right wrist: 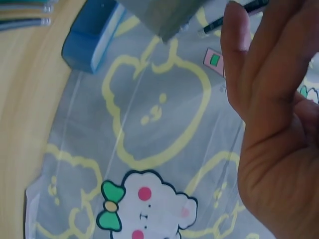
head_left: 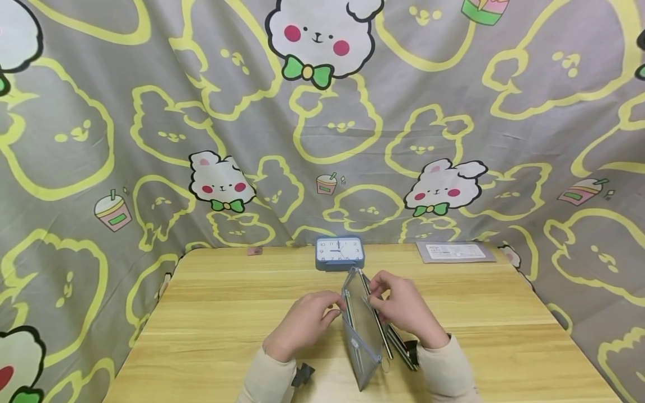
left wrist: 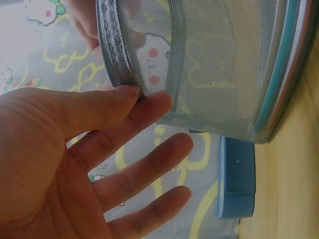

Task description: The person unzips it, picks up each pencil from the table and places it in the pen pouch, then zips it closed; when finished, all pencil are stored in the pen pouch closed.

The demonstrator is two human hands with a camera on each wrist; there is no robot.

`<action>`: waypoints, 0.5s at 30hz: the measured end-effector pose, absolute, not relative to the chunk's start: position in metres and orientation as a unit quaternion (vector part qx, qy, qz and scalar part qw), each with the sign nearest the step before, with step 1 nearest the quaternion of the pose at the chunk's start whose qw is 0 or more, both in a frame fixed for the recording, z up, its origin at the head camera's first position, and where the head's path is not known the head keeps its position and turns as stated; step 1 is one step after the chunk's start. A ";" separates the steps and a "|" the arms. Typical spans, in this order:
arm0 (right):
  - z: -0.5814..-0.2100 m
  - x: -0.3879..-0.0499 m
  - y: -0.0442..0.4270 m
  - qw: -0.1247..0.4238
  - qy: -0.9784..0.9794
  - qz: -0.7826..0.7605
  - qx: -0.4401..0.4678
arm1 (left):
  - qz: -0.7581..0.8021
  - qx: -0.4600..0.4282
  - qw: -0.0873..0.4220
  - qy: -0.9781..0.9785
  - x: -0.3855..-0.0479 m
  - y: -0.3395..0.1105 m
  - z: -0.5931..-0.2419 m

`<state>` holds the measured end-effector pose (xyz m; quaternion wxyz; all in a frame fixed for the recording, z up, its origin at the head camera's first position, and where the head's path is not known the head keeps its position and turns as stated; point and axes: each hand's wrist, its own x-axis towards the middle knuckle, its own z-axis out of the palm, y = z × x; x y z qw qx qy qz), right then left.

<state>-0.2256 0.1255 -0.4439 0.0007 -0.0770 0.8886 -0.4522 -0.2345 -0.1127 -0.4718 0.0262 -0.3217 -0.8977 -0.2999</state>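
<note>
A grey mesh zip pencil pouch stands open at the top between the two hands. My left hand pinches its zipped rim between thumb and index finger, the other fingers spread. Inside the pouch are pencils, one of them teal in the left wrist view. My right hand holds a dark pencil at the pouch's right side, and its end shows past the fingers. More pencils lie on the table under the right wrist.
A blue alarm clock stands behind the pouch near the table's back edge. A grey package with a white label lies at the back right. At the back left is a small pinkish piece. A patterned curtain surrounds the wooden table.
</note>
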 end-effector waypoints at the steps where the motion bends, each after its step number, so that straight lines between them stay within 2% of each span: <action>1: -0.445 -0.226 0.124 0.001 0.887 -0.456 -0.077 | -0.300 -0.321 0.027 -0.898 -0.234 -0.113 -0.472; 15: -0.456 -0.232 0.114 0.002 0.884 -0.462 -0.078 | -0.297 -0.319 0.024 -0.900 -0.235 -0.112 -0.472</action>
